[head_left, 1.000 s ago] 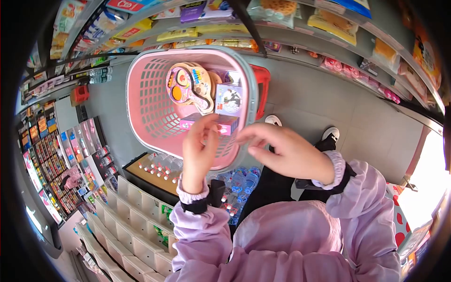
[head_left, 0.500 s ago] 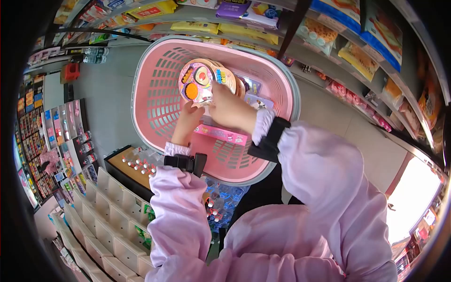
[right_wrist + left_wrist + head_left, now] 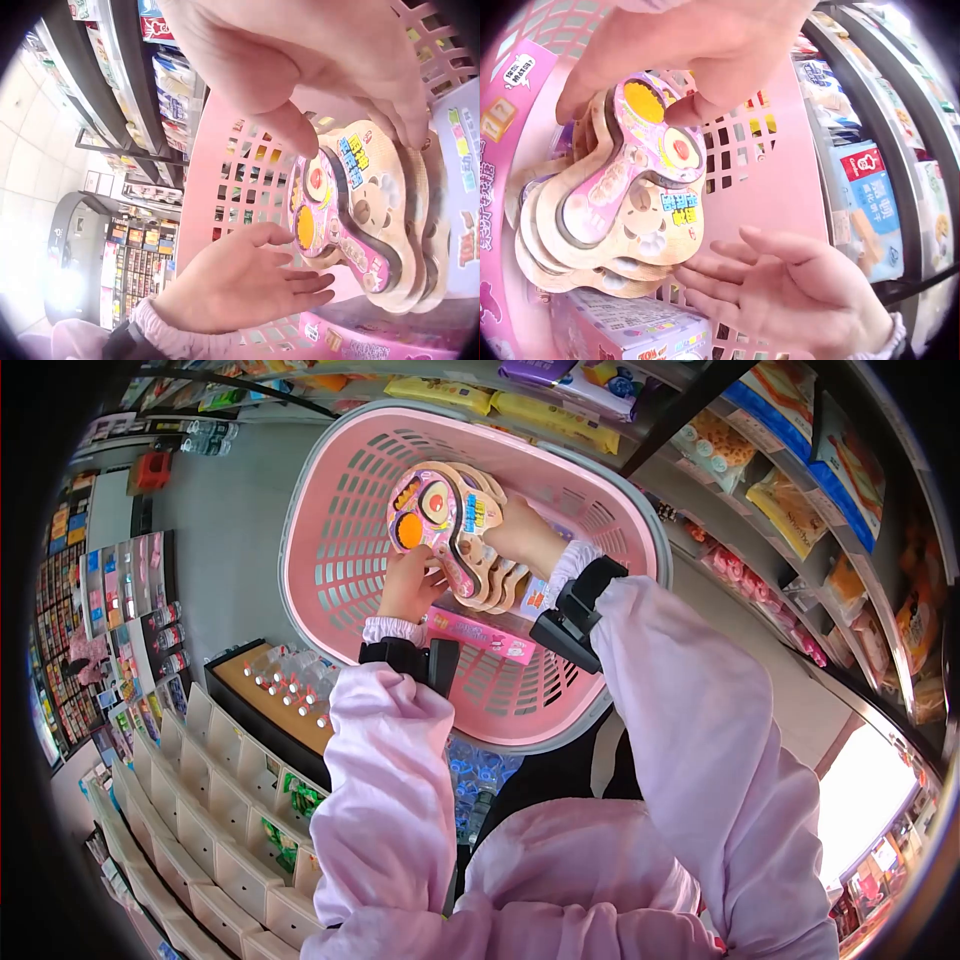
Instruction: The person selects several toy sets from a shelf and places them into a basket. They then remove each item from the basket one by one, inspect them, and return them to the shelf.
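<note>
Stack of bear-shaped snack packs, held inside a pink shopping basket.
Left hand pinches the stack's near edge, thumb on the top face. Right hand lays straight fingers against the far edge. Probably light, stiff card with glossy blisters that fans apart easily; best clamped across all layers at the edges.

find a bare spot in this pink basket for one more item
Bare floor: the left end of the pink basket in the head view, between its wall and the stack of snack packs. Another patch: the near end, below the pink box. Crowded around the stack: a small box, left hand, right hand.
</note>
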### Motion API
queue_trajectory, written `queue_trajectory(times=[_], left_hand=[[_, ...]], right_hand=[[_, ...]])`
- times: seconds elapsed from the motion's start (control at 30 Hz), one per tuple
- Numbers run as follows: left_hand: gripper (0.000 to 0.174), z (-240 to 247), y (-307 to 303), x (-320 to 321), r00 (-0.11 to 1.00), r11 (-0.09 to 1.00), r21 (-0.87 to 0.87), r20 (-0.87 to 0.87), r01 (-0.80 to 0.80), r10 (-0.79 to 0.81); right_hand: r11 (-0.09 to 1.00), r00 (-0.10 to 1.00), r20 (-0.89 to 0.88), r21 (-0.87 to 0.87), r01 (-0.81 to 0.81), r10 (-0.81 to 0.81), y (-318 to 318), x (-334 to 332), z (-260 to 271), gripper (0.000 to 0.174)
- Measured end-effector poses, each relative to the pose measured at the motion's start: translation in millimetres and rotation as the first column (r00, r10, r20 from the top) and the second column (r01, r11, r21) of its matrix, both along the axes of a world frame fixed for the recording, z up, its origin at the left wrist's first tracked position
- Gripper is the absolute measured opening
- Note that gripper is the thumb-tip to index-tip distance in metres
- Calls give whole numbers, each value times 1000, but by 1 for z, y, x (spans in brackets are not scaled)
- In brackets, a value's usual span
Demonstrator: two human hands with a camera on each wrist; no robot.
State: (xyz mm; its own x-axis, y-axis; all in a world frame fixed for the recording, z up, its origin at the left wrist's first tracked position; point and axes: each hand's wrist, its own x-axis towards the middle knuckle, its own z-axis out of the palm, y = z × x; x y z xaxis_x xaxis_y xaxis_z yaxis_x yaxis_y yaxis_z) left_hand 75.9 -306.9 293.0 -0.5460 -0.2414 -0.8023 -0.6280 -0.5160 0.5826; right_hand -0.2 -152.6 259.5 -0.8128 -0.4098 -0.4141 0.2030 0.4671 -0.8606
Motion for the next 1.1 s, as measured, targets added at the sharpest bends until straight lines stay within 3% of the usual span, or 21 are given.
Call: queue_trajectory(times=[0.1, 0.13, 0.2, 0.27, 0.33, 0.43, 0.5, 0.6, 0.67, 0.7, 0.8, 0.87, 0.93, 1.0, 1.03, 1.1], left_hand=[[16, -5, -5, 1, 999, 999, -31, 12, -42, 43], [15, -3, -7, 2, 999, 998, -43, 8, -35, 36], [13, -3, -8, 7, 996, 996, -60, -68, -66, 62], [11, -5, -9, 12, 990, 990, -111, -121, -89, 75], [13, -9, -13, 14, 982, 994, -35, -159, -107, 100], [19, -13, -17, 16, 973, 987, 76, -175, -141, 153], [24, -14, -19, 15, 969, 965, 207, -152, -164, 197], [22, -16, -14, 16, 958, 972, 110, -178, -206, 223], [25, -10, -5, 21, 952, 962, 180, -190, -207, 240], [26, -1, 1, 25, 948, 955, 212, -197, -208, 250], [27, 28, 25, 40, 905, 952, 189, -309, -242, 292], [28, 45, 35, 53, 866, 940, 150, -365, -306, 341], [34, 72, 52, 63, 812, 954, 17, -520, -299, 264], [41, 102, 72, 67, 768, 941, -65, -598, -333, 231], [51, 109, 76, 72, 762, 938, -89, -611, -336, 215], [55, 129, 95, 76, 752, 912, -226, -647, -343, 122]], right_hand=[[995, 994, -49, -38, 96, -98, -2, 10, 14, 26], [996, 986, 162, -72, 45, -33, -3, 11, 26, 25], [986, 832, 542, -165, -30, 116, -1, 12, 45, 25], [981, 893, 411, -139, -135, 182, -7, 20, 43, 22], [979, 923, 329, -118, -168, 198, -8, 26, 49, 22], [976, 894, 396, -143, -167, 211, -3, 26, 58, 23], [969, 871, 445, -214, -121, 207, 0, 28, 64, 23], [954, 869, 466, -299, -22, 166, 1, 32, 70, 22], [925, 892, 444, -367, 92, 87, -2, 39, 64, 17], [925, 890, 451, -359, 123, 57, 0, 42, 74, 24], [915, 927, 374, -374, 150, 1, 4, 60, 81, 33], [819, 955, 281, -568, 83, 98, 16, 74, 93, 46], [679, 968, 248, -716, 164, 27, 22, 97, 107, 54], [695, 979, 197, -696, 178, -54, 27, 120, 105, 58], [729, 936, 353, -636, 252, -16, 40, 127, 126, 57], [668, 916, 400, -678, 307, -15, 61, 136, 149, 57]])
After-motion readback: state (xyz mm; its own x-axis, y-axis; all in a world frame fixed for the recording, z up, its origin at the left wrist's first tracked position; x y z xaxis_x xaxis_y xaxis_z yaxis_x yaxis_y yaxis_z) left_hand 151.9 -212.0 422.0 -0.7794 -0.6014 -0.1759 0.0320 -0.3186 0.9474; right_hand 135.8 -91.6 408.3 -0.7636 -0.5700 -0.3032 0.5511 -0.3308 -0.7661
